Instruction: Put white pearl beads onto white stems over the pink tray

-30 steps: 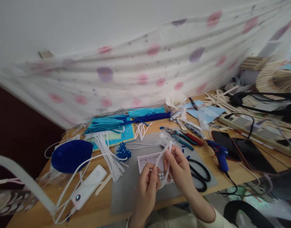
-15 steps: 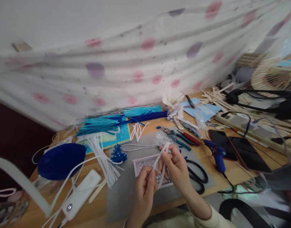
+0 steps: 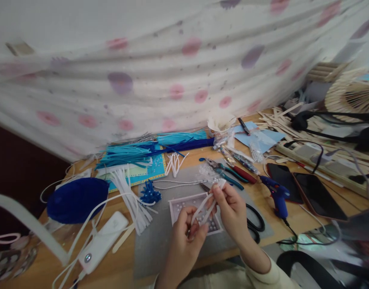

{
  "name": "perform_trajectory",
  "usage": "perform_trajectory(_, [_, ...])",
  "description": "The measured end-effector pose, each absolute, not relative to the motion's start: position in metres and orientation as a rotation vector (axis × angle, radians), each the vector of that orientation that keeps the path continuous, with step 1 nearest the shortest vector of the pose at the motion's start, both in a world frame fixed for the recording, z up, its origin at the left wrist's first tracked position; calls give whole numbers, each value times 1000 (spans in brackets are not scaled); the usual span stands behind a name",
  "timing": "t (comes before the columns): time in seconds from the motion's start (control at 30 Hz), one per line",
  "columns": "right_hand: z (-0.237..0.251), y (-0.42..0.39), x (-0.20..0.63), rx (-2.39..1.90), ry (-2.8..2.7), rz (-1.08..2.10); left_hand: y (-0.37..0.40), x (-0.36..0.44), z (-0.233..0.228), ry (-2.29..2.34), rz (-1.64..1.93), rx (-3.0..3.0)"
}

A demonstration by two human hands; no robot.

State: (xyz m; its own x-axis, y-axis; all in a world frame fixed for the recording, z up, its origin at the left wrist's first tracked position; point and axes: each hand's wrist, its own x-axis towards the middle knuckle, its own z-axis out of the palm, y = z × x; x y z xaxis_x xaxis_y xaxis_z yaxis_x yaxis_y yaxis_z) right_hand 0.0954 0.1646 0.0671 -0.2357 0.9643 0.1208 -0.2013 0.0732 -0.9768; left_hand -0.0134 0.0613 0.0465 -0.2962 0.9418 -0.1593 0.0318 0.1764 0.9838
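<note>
Between my hands is a bent white pipe cleaner, its strands running side by side. My right hand pinches its upper end between thumb and fingers. Lower down, my left hand curls round the other end; the fingertips partly hide it. Directly beneath lies a shallow pale pink box with pearl beads in it. Left of the box sits a blue beaded cluster, close to a bundle of white pipe cleaners. Scissors with black handles lie partly behind my right hand.
A grey mat covers the table's middle. Pliers, a blue glue gun and two phones lie rightward. Teal pipe cleaners are at the back; a blue oval piece and white power bank are left.
My right hand has moved slightly right and my left hand has turned, its fingers more spread along the pipe cleaner. More of the pink box shows. The whole view has shifted a little.
</note>
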Motion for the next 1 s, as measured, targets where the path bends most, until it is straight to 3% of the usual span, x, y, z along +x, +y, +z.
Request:
perform_trajectory(0.4, [65, 159, 108, -926, -1379, 1331, 59, -7, 56, 1641, 1129, 1188])
perform_trajectory(1.0, [69, 143, 105, -746, -1047, 1723, 43, -10, 46, 1656, 1225, 1480])
